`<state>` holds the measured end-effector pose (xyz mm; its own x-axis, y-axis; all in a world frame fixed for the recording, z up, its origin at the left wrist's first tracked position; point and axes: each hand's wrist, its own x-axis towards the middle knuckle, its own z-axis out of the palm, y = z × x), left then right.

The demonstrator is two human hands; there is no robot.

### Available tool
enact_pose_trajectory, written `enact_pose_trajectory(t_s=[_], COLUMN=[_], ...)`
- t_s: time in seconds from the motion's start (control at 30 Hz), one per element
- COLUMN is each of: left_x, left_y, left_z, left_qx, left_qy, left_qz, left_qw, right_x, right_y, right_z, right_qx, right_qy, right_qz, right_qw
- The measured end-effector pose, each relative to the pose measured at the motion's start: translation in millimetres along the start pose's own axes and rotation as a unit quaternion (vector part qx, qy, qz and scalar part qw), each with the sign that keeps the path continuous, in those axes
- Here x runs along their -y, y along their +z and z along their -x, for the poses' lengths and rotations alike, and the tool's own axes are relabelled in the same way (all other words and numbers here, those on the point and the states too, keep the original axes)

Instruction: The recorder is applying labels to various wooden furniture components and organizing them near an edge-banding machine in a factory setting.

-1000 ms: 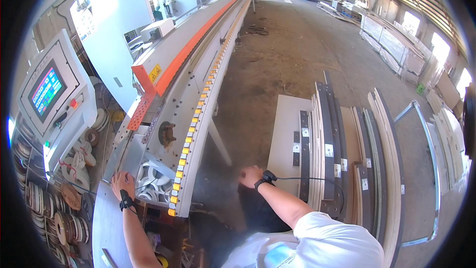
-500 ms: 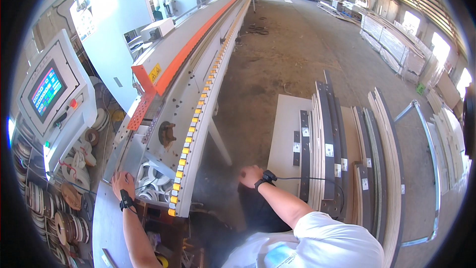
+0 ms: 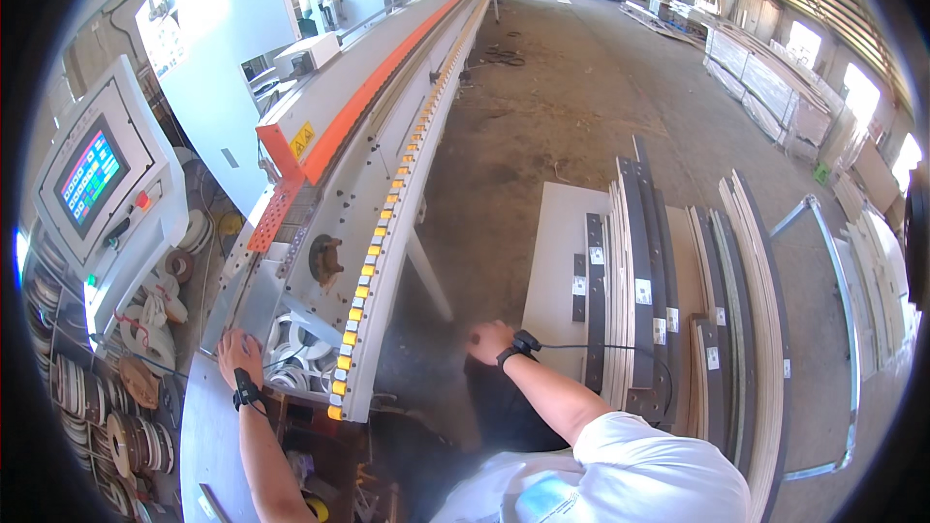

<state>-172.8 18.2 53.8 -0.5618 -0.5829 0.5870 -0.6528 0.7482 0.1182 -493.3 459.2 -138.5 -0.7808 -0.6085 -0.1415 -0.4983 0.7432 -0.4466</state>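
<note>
My left hand (image 3: pixel 239 356) lies on the end of the grey tabletop (image 3: pixel 205 416), its fingers stretched toward the infeed end of a long edge-banding machine (image 3: pixel 334 160). No workpiece shows under it. Over my dark-clothed leg (image 3: pixel 504 407), my right hand (image 3: pixel 491 341) is curled in, apart from the machine; I make out nothing in it. Each wrist wears a black strapped device, and a thin cable runs from the right one. Beside the left hand, white edge-banding rolls (image 3: pixel 295 353) sit in the machine's frame. Yellow and grey rollers (image 3: pixel 363 281) line the machine's near rail.
A control panel with a lit screen (image 3: pixel 92 179) stands at the left, above shelved banding rolls (image 3: pixel 126 446). Narrow dark-faced boards (image 3: pixel 639 261) lie stacked at the right, beside a metal tube frame (image 3: pixel 843 310). Wrapped panels (image 3: pixel 765 87) stand farther back.
My left hand has shifted very slightly forward on the tabletop. The right hand holds its place.
</note>
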Motion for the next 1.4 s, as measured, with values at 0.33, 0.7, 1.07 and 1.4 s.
enact_pose_trajectory(t_s=[0.33,0.7,1.07,1.4], left_x=[1.2,-0.8,-3.5,-4.1], left_y=[-1.3,-2.9,-5.3,-4.9], left_z=[-1.6,-1.9,-0.8,1.0], left_qx=[0.011,-0.005,0.006,-0.01], left_qy=[-0.009,-0.004,-0.005,-0.005], left_qz=[-0.003,0.002,0.013,-0.028], left_qw=[1.0,1.0,1.0,1.0], right_x=[1.6,3.5,-0.8,1.4], right_y=[3.6,-0.2,5.1,1.9], right_z=[-1.5,0.1,0.0,-0.6], right_qx=[-0.028,-0.025,-0.06,0.02], right_qy=[-0.007,-0.005,-0.027,0.0], right_qz=[-0.003,0.01,-0.005,0.007], right_qw=[1.0,1.0,0.998,1.0])
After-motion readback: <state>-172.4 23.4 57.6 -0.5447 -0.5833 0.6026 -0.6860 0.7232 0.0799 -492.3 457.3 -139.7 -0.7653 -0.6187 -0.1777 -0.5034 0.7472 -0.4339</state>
